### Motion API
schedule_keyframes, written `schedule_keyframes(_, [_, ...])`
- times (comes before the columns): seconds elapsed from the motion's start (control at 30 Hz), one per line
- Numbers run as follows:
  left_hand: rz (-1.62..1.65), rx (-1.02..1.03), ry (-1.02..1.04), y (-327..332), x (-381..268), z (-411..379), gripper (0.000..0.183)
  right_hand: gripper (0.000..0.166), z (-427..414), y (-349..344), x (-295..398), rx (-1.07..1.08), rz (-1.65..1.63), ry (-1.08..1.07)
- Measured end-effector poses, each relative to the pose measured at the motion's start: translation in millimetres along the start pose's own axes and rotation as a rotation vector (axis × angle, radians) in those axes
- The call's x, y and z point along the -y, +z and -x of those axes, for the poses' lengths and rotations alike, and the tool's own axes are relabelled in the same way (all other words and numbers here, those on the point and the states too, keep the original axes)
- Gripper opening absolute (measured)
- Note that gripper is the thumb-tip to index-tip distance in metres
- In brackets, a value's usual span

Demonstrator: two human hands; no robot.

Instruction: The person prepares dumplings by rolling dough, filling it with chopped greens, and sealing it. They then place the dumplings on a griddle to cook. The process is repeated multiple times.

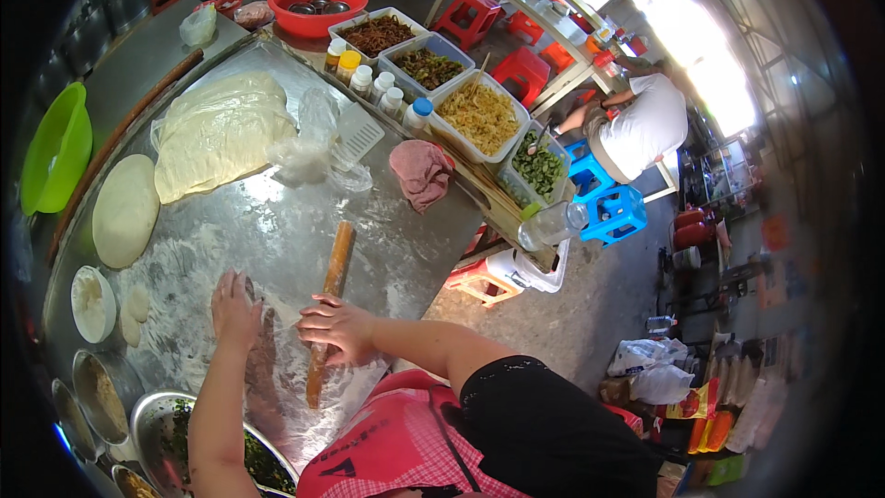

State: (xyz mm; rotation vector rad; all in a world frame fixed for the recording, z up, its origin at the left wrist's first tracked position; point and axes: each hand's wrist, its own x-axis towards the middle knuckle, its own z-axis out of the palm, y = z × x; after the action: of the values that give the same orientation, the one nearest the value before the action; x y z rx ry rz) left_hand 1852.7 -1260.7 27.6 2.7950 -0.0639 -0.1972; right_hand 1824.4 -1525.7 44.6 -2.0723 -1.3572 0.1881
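Note:
My right hand (335,329) lies over the lower half of a wooden rolling pin (337,256), fingers curled across it, on the floured metal worktop (290,249). To its left, my left hand (235,308) rests on the worktop, fingers together; whether anything lies beneath the palm is hidden. A round slab of dough (126,211) sits at the left, beside a large mass of dough under plastic film (221,131). Small flattened dough pieces (133,315) lie near a white bowl of flour (93,304).
Tubs of shredded fillings (478,114) and shaker bottles (361,79) line the far edge, near a pink cloth (420,169). A steel bowl of chopped greens (148,422) stands near my left forearm. A long wooden rod (124,145) borders the left side. A person (639,124) sits beyond.

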Motion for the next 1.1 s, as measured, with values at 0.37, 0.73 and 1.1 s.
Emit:
schedule_keyframes(0.37, [-0.048, -0.017, 0.005, 0, -21, 10, 0.076, 0.064, 4, 4, -6, -0.018, 0.026, -0.031])
schedule_keyframes(0.73, [0.091, 0.242, -0.231, -50, 13, 17, 0.034, 0.053, 7, 13, -13, -0.104, 0.037, -0.096])
schedule_keyframes(1.1, [0.983, -0.010, -0.510, 41, 1, 56, 0.028, 0.044, 44, -9, -30, 0.074, 0.092, 0.007])
